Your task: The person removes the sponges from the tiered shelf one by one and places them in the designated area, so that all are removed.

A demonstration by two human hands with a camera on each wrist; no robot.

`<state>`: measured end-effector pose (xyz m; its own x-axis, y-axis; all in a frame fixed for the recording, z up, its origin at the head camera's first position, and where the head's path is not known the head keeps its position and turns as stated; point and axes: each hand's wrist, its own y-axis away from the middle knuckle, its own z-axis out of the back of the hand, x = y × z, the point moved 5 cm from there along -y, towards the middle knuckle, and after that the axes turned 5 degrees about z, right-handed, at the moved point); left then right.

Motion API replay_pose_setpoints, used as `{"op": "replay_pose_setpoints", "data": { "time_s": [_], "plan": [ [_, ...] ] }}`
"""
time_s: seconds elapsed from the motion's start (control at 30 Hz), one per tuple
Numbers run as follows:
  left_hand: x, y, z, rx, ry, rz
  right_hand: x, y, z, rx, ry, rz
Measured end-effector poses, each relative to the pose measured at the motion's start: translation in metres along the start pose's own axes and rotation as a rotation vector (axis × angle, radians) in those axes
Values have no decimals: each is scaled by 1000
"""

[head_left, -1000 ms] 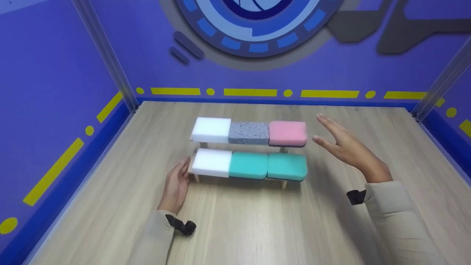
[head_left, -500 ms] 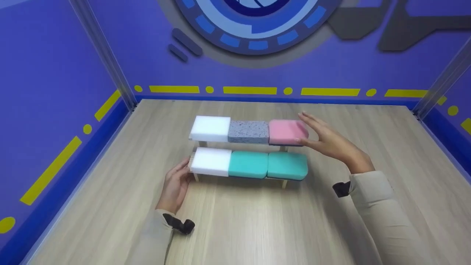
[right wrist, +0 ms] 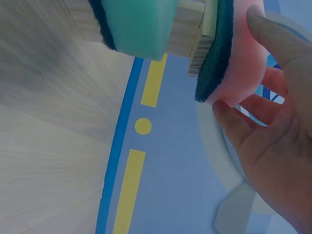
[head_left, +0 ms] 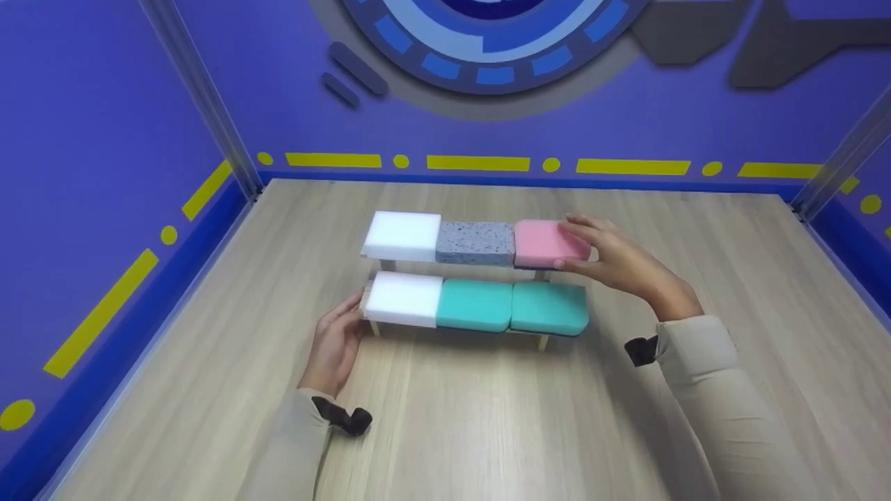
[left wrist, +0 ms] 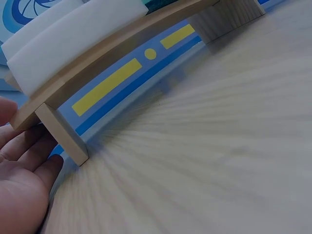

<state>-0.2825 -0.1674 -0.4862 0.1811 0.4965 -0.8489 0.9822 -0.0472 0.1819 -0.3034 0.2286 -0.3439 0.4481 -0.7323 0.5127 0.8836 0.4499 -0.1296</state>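
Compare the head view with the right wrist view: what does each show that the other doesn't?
Only the head view shows the left hand at the stand's end, the front white block, the back white block and the grey speckled block.

Only the right wrist view shows the palm side of the right hand.

Both share the pink sponge between the right hand's fingers, a green sponge and yellow wall markings.
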Motion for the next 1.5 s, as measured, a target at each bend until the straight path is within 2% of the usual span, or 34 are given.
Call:
{"op": "replay_pose_setpoints", "data": {
  "time_s": [0.23, 0.5, 1.07, 1.37, 1.5],
  "plan": [
    [-1, -2, -5, 3, -5, 4, -2, 3, 6, 3, -9, -33],
    [-2, -4, -11, -2, -16, 16, -4, 7, 10, -13, -8, -26],
    [-4, -6, -8, -8, -21, -11, -4, 4, 11, -35, -26, -48],
    [-3, 0, -3, -32, -7, 8, -4, 9, 11, -68, -32, 37],
    [-2, 2, 0, -31, -28, 8, -8, 13, 11, -74, -24, 41]
  ]
}}
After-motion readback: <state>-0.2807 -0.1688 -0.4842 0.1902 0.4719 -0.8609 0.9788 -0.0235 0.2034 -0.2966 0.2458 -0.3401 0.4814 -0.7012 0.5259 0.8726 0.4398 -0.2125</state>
